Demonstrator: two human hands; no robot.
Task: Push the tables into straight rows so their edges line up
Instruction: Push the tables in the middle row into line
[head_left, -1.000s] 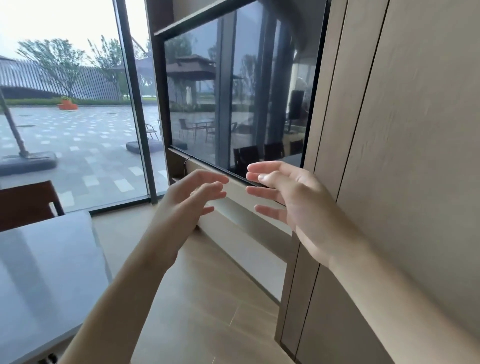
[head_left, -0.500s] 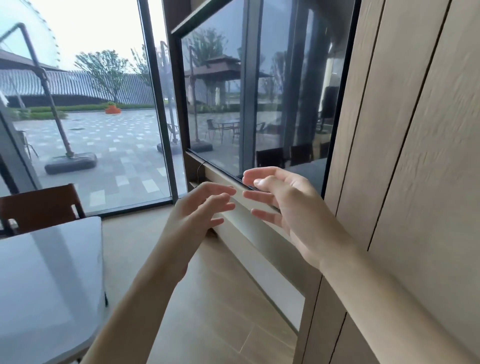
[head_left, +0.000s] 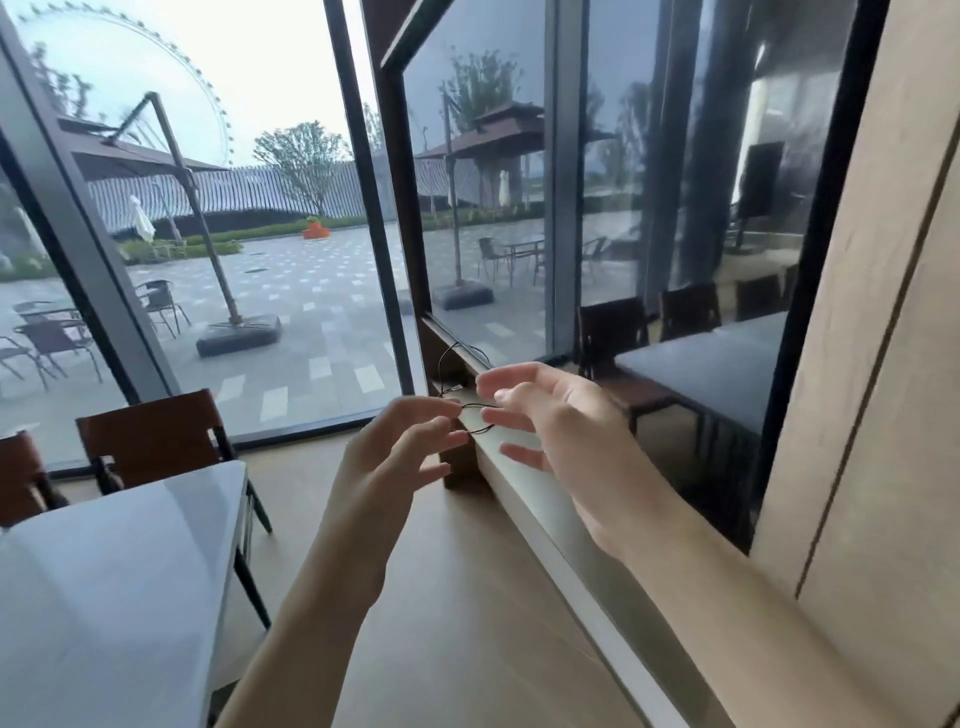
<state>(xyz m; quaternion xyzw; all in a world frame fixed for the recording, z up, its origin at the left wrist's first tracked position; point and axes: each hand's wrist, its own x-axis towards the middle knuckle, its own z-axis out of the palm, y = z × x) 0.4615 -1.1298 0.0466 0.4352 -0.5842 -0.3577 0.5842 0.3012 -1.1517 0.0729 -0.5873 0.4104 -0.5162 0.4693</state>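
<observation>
Both bare hands raised in mid-air before the dark reflective window pane (head_left: 649, 208), apart from each other. Left hand (head_left: 387, 467) with loose, slightly bent fingers, grip wide, holding nothing. Right hand (head_left: 561, 431) likewise spread, grip wide, fingertips (head_left: 488, 382) near a thin black cable (head_left: 470, 408) on the pale window ledge (head_left: 550, 525). White rectangular counter (head_left: 109, 582) low at left, well apart from both hands, a brown wooden chair (head_left: 150, 436) just behind it
</observation>
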